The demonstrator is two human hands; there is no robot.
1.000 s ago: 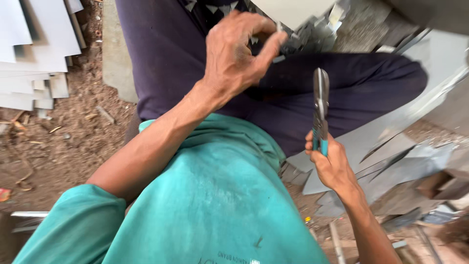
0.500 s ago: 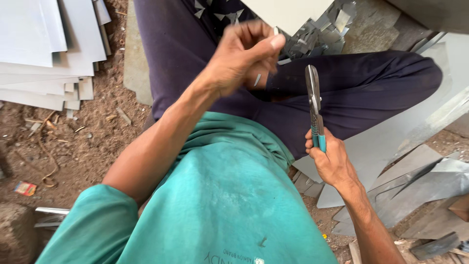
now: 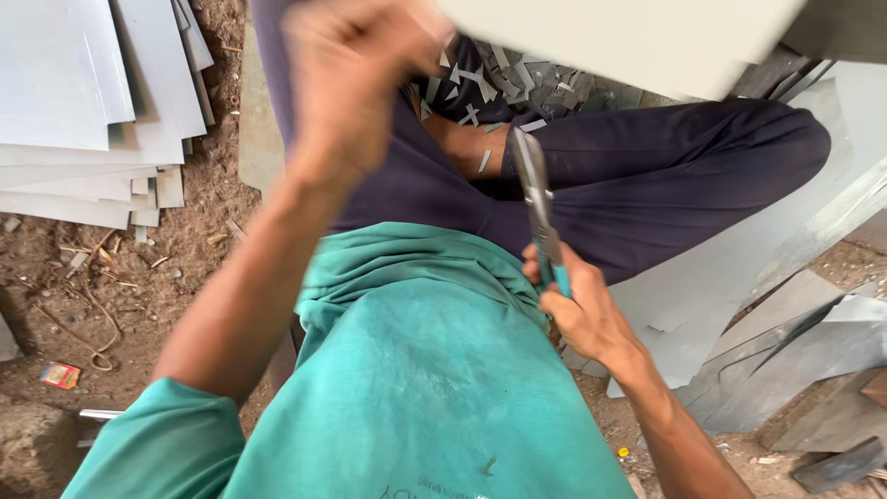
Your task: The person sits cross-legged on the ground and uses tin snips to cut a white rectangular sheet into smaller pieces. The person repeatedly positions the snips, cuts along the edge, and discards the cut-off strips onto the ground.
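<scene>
While the right hand sits low beside the person's lap, its grip is clenched around the teal handles of a pair of metal snips, thumb and fingers wrapped tight. The snips point up and away from the body, their grey blades together and lying over the dark trousers near the inside of the bent knee.

Higher up, the left hand is raised in front of the trousers and blurred. Its fingers are curled inward into a loose fist, and whether they hold anything small I cannot tell. It is near the lower edge of a large pale sheet that fills the top of the view, though contact between the two is not clear.

Between the legs lies a heap of small grey offcuts, narrow strips and slivers, some scattered onto the trousers. The teal shirt fills the lower middle of the view.

Further out, on the person's left, a stack of flat pale sheets rests on the bare dirt ground, with a few twigs and a small red and yellow wrapper nearby. On the right, larger grey sheet pieces lie overlapping on the ground, some angled and pointed.
</scene>
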